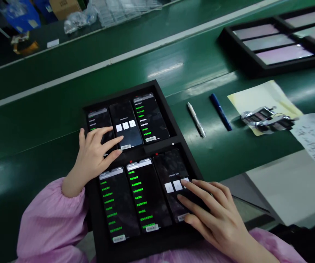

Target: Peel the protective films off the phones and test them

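Observation:
A black tray holds several smartphones in two rows, their screens lit. My left hand is over the upper row with fingers spread, fingertips at the middle phone, which reads "Vibrator test" above white squares. My right hand reaches across the lower right phone, which has the same test screen; its fingers are spread and partly cover the squares. Green text lines fill the lower left phone and the lower middle phone. The upper right phone lists green and white lines. My left hand partly hides the upper left phone.
A silver pen and a blue pen lie right of the tray. Shiny metal objects rest on yellowish paper beside a handwritten note. Another black tray with lit screens stands at back right.

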Motion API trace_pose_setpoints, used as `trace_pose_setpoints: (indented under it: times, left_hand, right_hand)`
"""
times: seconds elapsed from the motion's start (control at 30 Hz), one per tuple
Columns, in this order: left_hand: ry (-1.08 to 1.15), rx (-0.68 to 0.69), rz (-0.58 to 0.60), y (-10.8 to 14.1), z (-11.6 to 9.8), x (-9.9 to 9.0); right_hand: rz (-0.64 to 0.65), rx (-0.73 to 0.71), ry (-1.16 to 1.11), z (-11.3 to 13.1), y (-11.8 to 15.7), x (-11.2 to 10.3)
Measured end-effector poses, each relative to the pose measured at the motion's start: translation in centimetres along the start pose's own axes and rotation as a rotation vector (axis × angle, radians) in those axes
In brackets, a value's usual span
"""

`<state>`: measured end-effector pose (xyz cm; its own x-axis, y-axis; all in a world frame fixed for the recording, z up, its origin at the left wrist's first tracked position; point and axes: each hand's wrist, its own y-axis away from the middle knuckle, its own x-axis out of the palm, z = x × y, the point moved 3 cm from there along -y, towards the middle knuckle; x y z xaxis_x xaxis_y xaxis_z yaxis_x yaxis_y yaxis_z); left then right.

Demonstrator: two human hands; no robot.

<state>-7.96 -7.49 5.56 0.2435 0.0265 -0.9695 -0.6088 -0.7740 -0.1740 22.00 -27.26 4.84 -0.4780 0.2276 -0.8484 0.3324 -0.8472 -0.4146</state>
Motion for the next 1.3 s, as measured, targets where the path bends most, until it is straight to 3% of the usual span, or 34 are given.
trace_pose_setpoints:
  times: [0.17, 0.27, 0.37, 0.5, 0.67, 0.8, 1.07, 1.3]
  left_hand:
    - [0.005, -0.005, -0.016, 0.0, 0.2, 0.1]
    - [0.011, -0.002, -0.006, 0.1, 0.2, 0.2]
    - [0.005, -0.003, -0.004, 0.1, 0.2, 0.3]
    - [-0.03, 0.015, -0.018, 0.2, 0.1, 0.4]
    - [-0.051, 0.024, -0.013, 0.3, 0.0, 0.6]
    - [-0.061, 0.04, -0.027, 0.4, 0.0, 0.8]
    - [-0.096, 0.084, -0.032, 0.6, -0.1, 1.0]
    - [-0.109, 0.085, -0.037, 0.6, 0.0, 1.2]
  right_hand:
    - [0.013, 0.026, 0.109, -0.3, -0.2, -0.6]
    - [-0.013, 0.0, 0.112, -1.8, -2.6, -1.1]
    - [0.023, 0.042, 0.1, -5.0, -7.4, -0.6]
    - [0.246, 0.14, -0.026, -9.5, -15.1, 2.7]
    - [0.198, 0.211, -0.031, -12.5, -21.2, 5.7]
    - [0.141, 0.188, -0.038, -12.3, -21.5, 5.6]
    - [0.049, -0.017, -0.04, -9.5, -17.7, 4.0]
    - [-0.098, -0.01, -0.037, -9.7, -17.0, 3.5]
